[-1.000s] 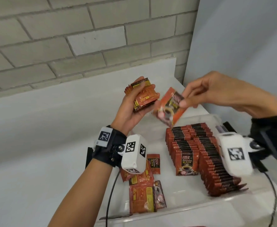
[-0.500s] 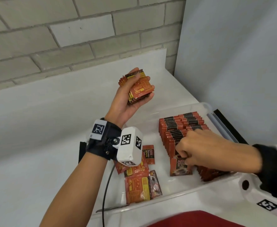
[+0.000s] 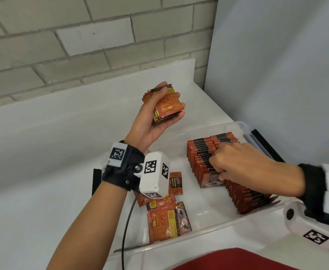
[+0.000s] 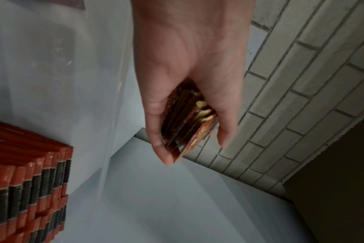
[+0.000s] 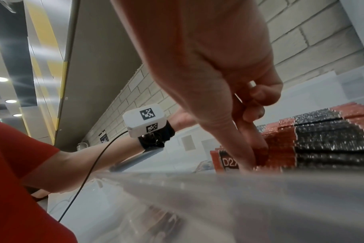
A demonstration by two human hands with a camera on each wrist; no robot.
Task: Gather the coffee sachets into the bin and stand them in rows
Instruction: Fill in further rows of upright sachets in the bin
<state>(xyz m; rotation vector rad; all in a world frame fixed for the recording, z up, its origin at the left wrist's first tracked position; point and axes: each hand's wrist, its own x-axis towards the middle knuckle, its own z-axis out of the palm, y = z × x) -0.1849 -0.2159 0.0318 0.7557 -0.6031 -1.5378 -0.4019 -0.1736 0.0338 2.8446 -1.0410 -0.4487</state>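
Note:
My left hand [image 3: 155, 115] is raised above the table and grips a stack of orange coffee sachets [image 3: 166, 105], seen edge-on as the same stack [image 4: 189, 125] in the left wrist view. Down in the clear plastic bin [image 3: 198, 236], my right hand [image 3: 235, 164] pinches the front sachet [image 3: 211, 182] of the nearer row, thumb on its printed face [image 5: 226, 162]. Rows of upright sachets [image 3: 214, 145] fill the bin's right side. Several loose sachets [image 3: 165, 217] lie flat on the bin floor at the left.
The bin sits on a white table [image 3: 42, 172] against a grey brick wall [image 3: 62, 45]. A white panel [image 3: 276, 65] stands at the right. A black cable [image 3: 126, 221] hangs from my left wrist over the bin's near rim. Red clothing [image 3: 227, 260] shows at the bottom edge.
My right hand came down from beside the left hand's stack, carrying one sachet, to the front of the standing row in the bin. The left hand stayed raised with its stack.

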